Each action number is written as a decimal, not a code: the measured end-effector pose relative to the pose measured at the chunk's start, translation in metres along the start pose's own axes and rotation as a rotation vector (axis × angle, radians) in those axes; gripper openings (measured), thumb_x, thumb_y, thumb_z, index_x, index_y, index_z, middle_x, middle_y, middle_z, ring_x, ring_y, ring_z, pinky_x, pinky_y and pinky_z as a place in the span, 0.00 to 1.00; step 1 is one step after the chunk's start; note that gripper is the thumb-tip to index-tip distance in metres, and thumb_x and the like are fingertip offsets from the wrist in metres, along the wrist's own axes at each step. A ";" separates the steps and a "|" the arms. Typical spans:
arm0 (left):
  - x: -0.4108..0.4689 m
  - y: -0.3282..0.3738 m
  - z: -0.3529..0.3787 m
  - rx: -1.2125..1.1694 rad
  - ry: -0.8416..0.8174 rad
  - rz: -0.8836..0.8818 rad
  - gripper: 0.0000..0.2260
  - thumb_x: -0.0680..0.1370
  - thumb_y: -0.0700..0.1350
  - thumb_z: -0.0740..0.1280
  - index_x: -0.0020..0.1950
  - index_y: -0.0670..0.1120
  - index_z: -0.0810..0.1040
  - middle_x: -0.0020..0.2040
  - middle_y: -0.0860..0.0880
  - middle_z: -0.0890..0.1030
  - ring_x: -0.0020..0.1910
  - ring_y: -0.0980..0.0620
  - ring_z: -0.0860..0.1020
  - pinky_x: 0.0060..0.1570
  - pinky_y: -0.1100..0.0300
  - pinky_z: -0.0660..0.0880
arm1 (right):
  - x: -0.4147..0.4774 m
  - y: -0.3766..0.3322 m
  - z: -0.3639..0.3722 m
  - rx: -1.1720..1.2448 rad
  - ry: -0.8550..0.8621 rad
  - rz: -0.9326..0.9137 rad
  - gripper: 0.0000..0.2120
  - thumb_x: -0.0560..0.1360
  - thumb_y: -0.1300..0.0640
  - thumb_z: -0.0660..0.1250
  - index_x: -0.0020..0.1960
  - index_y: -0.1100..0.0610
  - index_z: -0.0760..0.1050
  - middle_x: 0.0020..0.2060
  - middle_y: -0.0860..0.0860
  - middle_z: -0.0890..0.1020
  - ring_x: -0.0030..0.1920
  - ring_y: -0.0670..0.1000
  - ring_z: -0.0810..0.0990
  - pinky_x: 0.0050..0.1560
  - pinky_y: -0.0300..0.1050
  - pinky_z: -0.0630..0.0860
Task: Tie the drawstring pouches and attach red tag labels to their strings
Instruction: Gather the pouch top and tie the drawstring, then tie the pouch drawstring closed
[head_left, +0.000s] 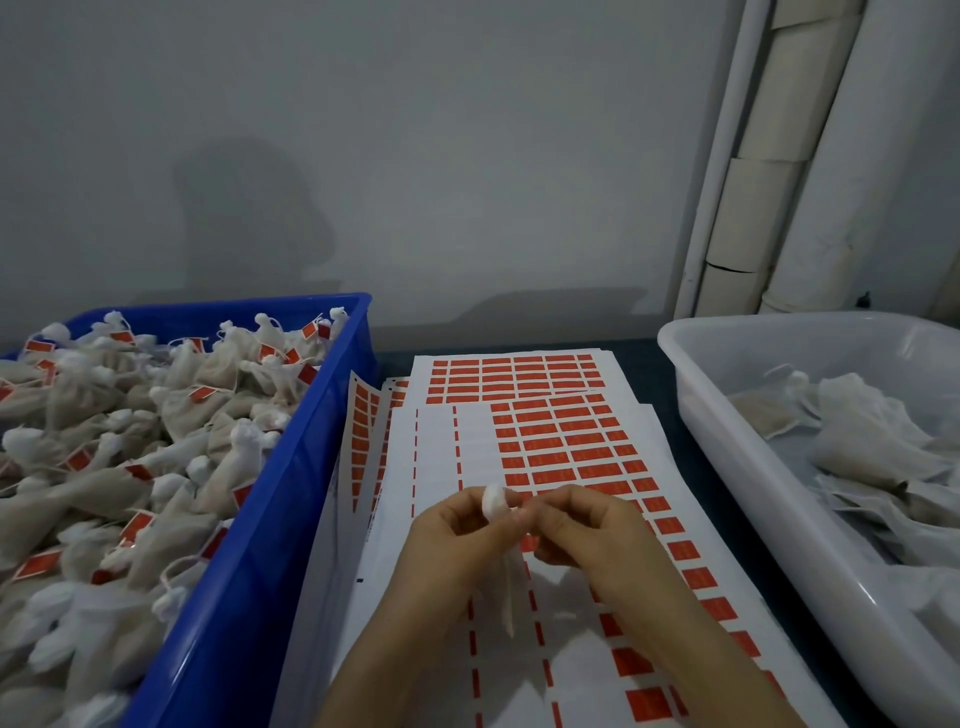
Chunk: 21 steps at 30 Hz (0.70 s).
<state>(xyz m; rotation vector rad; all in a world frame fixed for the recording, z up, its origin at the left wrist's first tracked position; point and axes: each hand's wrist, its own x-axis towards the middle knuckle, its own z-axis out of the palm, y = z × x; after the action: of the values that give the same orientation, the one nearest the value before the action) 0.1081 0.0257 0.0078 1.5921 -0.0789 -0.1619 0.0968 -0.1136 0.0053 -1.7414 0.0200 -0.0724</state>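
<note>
Holding a small white drawstring pouch (493, 501) over the label sheets, the two hands meet close together. The left hand (457, 530) pinches the gathered neck, so the puffed top pokes above the fingers and the body hangs down between the wrists. The right hand (592, 525) curls its fingertips in to pinch at that same neck, probably on the string, which is too fine to make out. The step in hand looks like cinching or knotting. It should go best with a firm left pinch right under the puff so the gather cannot slacken, while the right draws the string snug and leaves a free tail for a tag. Beneath lie overlapping sheets of red tag labels (561, 441), the nearest partly peeled, on the dark bench (670, 441). To the left a blue crate (291, 499) is heaped with tied, tagged pouches (156, 441). To the right a white tub (727, 415) holds loose flat pouches (857, 441) not yet tied. Beyond stand a grey wall and pale pipes (758, 182)
</note>
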 end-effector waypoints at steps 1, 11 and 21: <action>0.000 -0.001 0.001 0.048 0.027 0.015 0.19 0.59 0.61 0.70 0.45 0.55 0.81 0.41 0.59 0.85 0.40 0.65 0.81 0.29 0.74 0.73 | 0.000 0.001 0.001 -0.032 0.018 -0.011 0.06 0.72 0.53 0.67 0.37 0.44 0.77 0.34 0.40 0.82 0.36 0.38 0.81 0.32 0.27 0.75; -0.001 -0.003 0.005 0.160 0.136 0.071 0.05 0.71 0.52 0.69 0.38 0.52 0.80 0.30 0.63 0.80 0.37 0.71 0.77 0.23 0.79 0.68 | -0.003 -0.003 0.002 -0.066 0.156 -0.025 0.06 0.75 0.52 0.62 0.38 0.49 0.72 0.34 0.45 0.79 0.34 0.45 0.79 0.33 0.29 0.71; -0.003 0.001 0.004 0.077 0.082 0.118 0.02 0.70 0.50 0.69 0.38 0.55 0.82 0.36 0.63 0.83 0.39 0.67 0.79 0.27 0.78 0.71 | -0.007 -0.013 0.002 0.031 0.207 0.002 0.07 0.75 0.53 0.60 0.39 0.50 0.73 0.30 0.46 0.80 0.32 0.46 0.79 0.33 0.31 0.72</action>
<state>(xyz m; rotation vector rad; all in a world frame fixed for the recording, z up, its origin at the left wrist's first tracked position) 0.1042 0.0217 0.0089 1.6641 -0.1161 -0.0016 0.0895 -0.1090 0.0175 -1.6969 0.1708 -0.2500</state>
